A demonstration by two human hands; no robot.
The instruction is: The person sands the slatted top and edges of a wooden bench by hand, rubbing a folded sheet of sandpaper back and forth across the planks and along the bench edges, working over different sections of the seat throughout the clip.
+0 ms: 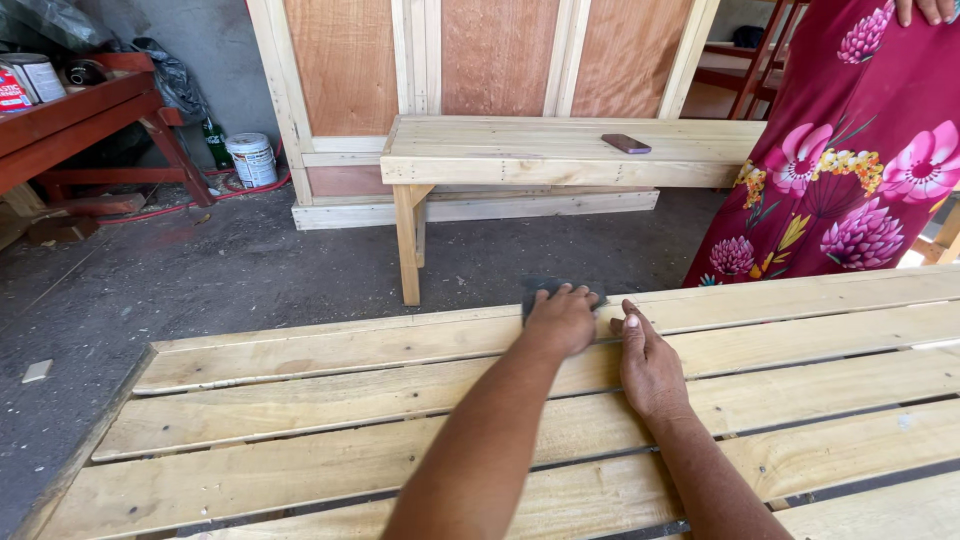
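The left hand [563,318] lies palm-down on a dark grey sheet of sandpaper [545,288], fingers curled over it and pressing it flat against the wood. The sheet sits on the far slat of a pale slatted wooden panel [300,400], close to that slat's far edge and about midway across the view; only its far edge and left corner show past the knuckles.

The right hand [648,362] rests just to the right of the left hand, on the same far slat and the one nearer. It holds nothing: the fingers are extended and flat, with the thumb pointing toward the left hand. The two hands are close together, and contact between them cannot be determined.

The panel consists of long horizontal boards separated by narrow dark gaps and fills the near part of the scene.

Beyond it, across a grey dusty floor [200,280], stands a light wooden bench [520,150] with a small brown flat rectangular object [626,143] on its top. Behind the bench is a framed plywood panel [500,55]. At far left stand a red wooden table [80,120] and a white paint can [251,158].

At far right stands another person in a crimson floral dress [850,150].
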